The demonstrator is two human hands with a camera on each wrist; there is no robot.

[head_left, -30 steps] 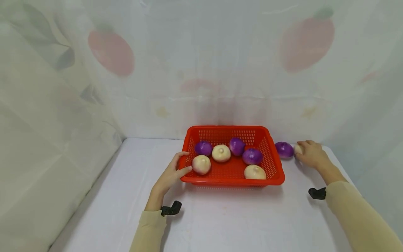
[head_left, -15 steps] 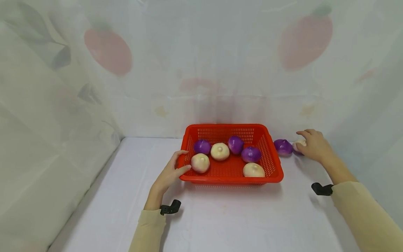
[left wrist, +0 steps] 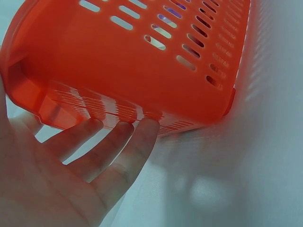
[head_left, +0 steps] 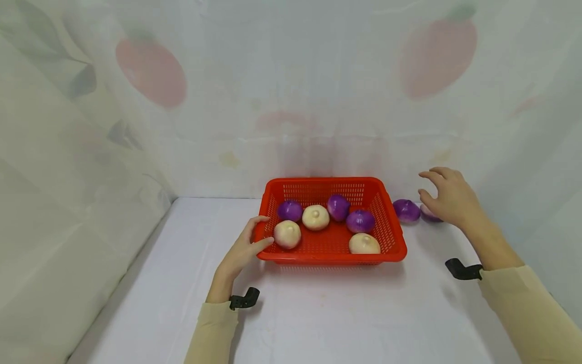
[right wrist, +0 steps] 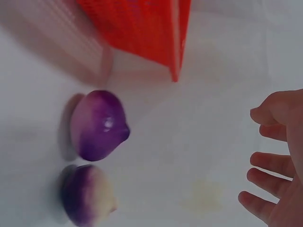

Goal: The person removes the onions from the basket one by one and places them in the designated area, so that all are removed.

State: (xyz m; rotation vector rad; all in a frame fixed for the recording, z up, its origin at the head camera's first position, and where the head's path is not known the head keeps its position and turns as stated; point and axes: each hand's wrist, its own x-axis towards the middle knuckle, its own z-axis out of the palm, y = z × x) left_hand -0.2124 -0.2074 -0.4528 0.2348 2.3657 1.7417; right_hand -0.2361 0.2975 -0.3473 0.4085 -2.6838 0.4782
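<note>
My left hand [head_left: 242, 250] rests on the left end of a red perforated basket [head_left: 318, 259]; its fairly straight fingers [left wrist: 125, 163] touch the outer wall in the left wrist view. Inside lie several onion-like bulbs: purple ones such as this bulb [head_left: 360, 221] and cream ones such as this bulb [head_left: 316, 217]. My right hand [head_left: 451, 198], fingers loosely bent around nothing, hovers right of the basket above the table. Behind it sit a purple bulb [right wrist: 98, 125] and a purple-and-cream bulb [right wrist: 87, 196], side by side, the latter partly hidden by the hand in the head view.
A white cloth covers the table [head_left: 336, 318]. Its back edge meets a pale printed curtain [head_left: 291, 91], which also hangs along the left and right sides. A black wrist mount [head_left: 244, 298] sits on the left arm and another wrist mount [head_left: 463, 269] on the right.
My right hand has let go of the purple-and-cream bulb and lifted up off it, leaving it next to the purple bulb. The left hand keeps its place on the basket.
</note>
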